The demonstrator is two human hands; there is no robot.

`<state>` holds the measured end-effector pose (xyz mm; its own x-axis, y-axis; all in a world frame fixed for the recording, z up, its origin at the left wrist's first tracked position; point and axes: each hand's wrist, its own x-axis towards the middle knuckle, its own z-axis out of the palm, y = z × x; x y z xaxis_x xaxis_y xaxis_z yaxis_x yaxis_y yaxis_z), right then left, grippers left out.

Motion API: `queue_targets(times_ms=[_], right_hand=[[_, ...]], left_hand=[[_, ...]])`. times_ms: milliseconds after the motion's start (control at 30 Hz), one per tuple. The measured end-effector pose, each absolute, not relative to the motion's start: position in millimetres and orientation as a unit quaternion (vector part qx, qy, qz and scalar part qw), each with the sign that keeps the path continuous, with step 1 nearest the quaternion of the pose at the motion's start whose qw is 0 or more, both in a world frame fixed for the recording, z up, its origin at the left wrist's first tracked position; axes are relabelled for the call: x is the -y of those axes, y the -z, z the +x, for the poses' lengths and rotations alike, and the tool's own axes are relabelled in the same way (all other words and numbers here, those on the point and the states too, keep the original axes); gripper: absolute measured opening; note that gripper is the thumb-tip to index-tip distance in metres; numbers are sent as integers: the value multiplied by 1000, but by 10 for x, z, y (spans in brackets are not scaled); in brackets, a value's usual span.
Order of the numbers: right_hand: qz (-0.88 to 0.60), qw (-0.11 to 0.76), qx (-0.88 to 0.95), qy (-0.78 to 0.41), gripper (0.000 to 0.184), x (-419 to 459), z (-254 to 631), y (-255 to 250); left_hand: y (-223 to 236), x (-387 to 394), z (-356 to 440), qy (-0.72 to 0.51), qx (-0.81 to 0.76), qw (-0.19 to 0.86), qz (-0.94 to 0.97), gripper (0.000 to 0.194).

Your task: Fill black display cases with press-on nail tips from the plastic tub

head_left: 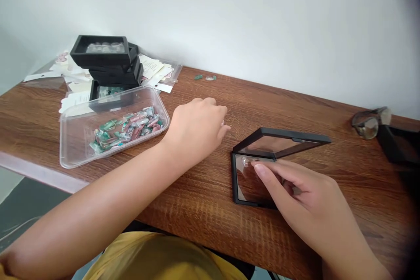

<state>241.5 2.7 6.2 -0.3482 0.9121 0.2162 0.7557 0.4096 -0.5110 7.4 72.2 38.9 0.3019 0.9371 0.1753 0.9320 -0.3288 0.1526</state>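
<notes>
My left hand (197, 129) is closed above the table, right of a clear plastic tub (114, 156). A tiny glossy bit, which looks like a press-on nail (223, 123), shows between its thumb and curled fingers. Piled in the tub are many press-on nails (131, 129) in green, pink and clear tones. At the right, a black-framed display case (234, 179) with clear film stands with its lid (295, 134) half raised. My right hand (305, 197) reaches under this lid, thumb and finger pinched at a clear press-on nail (245, 162) over the film. Its other fingers are partly hidden.
Behind the tub, black cases (113, 63) are stacked on paper cards (152, 68) and plastic sleeves. A few loose nails (210, 78) lie near the wall. Glasses (369, 127) and another black case (398, 142) lie at the far right. The table's front edge is close to my body.
</notes>
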Motion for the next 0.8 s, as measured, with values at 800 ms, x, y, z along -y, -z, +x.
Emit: queue_targets(times_ms=[800], right_hand=[[-523,379,740,-187,16,63,2364,-245]], left_hand=[[-451,-554,-31,-307,-352,567,678,7]])
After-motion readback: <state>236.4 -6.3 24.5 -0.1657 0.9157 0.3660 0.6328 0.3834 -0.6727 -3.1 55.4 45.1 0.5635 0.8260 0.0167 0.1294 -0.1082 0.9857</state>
